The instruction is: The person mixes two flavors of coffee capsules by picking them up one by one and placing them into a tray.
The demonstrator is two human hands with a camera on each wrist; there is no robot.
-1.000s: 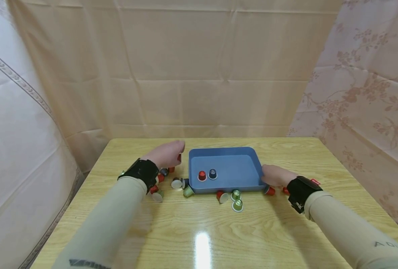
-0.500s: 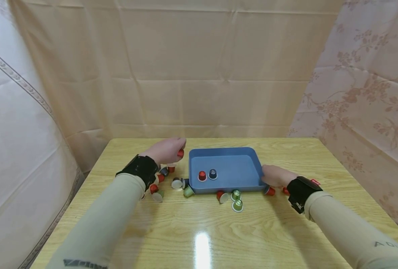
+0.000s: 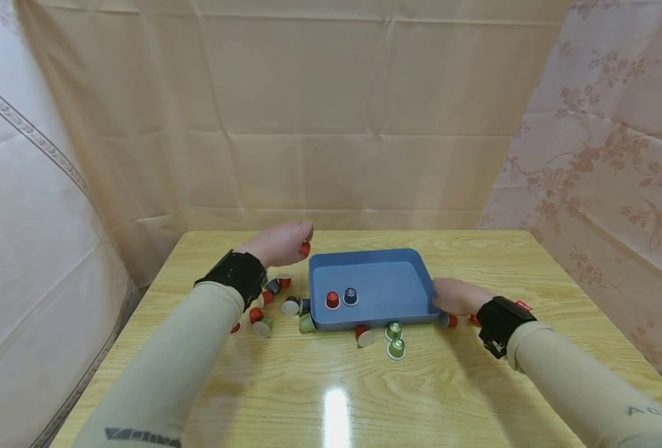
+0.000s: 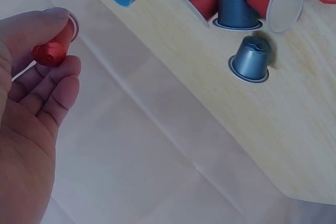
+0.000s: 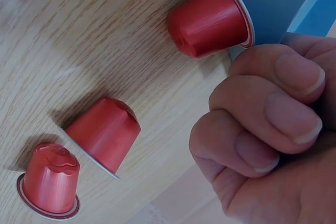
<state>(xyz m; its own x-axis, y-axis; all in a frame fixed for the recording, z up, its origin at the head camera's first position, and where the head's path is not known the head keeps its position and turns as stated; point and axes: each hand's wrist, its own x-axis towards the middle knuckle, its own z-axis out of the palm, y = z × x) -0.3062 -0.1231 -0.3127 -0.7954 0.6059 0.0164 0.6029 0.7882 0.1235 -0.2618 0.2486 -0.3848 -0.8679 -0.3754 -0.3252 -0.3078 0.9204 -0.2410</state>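
My left hand [image 3: 284, 242] is raised beyond the back left corner of the blue tray [image 3: 371, 253]. Its thumb and fingers pinch a red coffee capsule [image 4: 55, 47], whose rounded end shows in the left wrist view. My right hand [image 3: 457, 296] grips the tray's right side near the front corner, fingers curled; the thumb is hidden. Inside the tray, toward the front left, a red capsule [image 3: 333, 300] and a dark blue capsule [image 3: 350, 296] stand side by side, rims down. In the right wrist view, another red capsule [image 5: 209, 22] lies against the tray's outer wall.
Along the tray's front stand two green capsules [image 3: 396, 348], and a red capsule [image 3: 364, 336] lies on its side. Several mixed capsules [image 3: 256, 315] are scattered left of the tray. More red capsules [image 5: 105, 134] lie by my right wrist. A curtain [image 3: 331, 124] hangs behind the table.
My left hand has risen and moved slightly right and away with the red capsule. The tray has shifted a little left and toward me, nudging the capsules at its front edge.
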